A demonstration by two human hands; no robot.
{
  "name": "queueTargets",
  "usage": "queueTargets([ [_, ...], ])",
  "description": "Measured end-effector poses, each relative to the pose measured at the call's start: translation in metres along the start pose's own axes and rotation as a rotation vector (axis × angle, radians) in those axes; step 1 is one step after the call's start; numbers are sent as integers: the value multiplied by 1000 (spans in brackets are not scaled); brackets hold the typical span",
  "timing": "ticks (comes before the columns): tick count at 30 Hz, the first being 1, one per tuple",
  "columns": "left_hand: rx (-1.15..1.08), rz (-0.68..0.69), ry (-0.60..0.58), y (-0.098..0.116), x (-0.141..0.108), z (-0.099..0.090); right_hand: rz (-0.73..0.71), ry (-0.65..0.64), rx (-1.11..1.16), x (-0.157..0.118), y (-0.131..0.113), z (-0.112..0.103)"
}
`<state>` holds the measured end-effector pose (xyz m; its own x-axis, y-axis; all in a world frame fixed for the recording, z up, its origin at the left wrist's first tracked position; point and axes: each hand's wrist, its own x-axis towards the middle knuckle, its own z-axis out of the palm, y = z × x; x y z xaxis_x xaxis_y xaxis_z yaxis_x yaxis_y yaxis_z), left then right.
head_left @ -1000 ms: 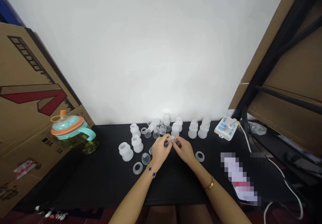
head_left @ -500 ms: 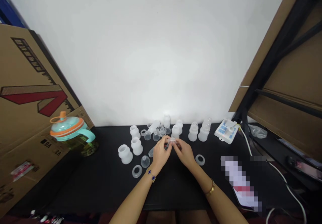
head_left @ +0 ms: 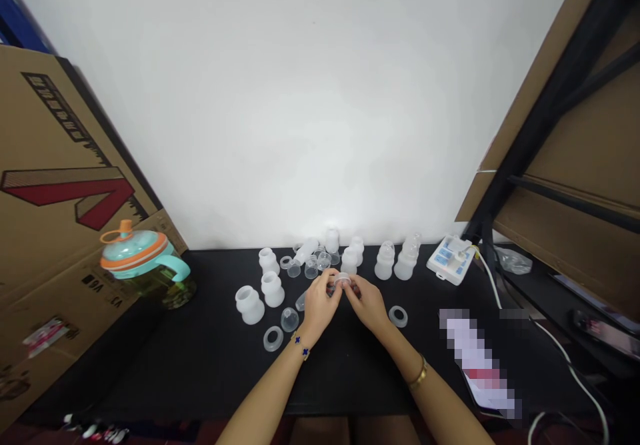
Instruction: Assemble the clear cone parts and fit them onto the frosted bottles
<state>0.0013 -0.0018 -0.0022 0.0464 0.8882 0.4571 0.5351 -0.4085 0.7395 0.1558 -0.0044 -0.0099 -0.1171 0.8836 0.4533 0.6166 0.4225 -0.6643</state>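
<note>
My left hand and my right hand meet over the middle of the black table, fingers pinched on a small translucent bottle collar ring. My fingers cover part of it. To the left stand white open-mouthed bottles, with a clear dome cap and a loose collar ring near my left wrist. Another collar ring lies right of my right hand. Just behind my fingers are more white bottles. Two bottles with clear caps stand farther right.
Several clear caps cluster near the wall. A teal-and-orange lidded jug stands left by a cardboard box. At right are a white case with blue parts, a phone, partly pixelated, and a white cable.
Almost nothing differs. Both hands keep their hold on the collar ring in the same place, and the view has shifted very slightly.
</note>
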Motion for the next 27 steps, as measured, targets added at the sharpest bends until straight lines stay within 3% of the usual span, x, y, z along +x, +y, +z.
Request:
queueTargets([
  [27, 16, -17, -17, 1, 0, -3, -1, -6, -52, 0, -2, 1],
])
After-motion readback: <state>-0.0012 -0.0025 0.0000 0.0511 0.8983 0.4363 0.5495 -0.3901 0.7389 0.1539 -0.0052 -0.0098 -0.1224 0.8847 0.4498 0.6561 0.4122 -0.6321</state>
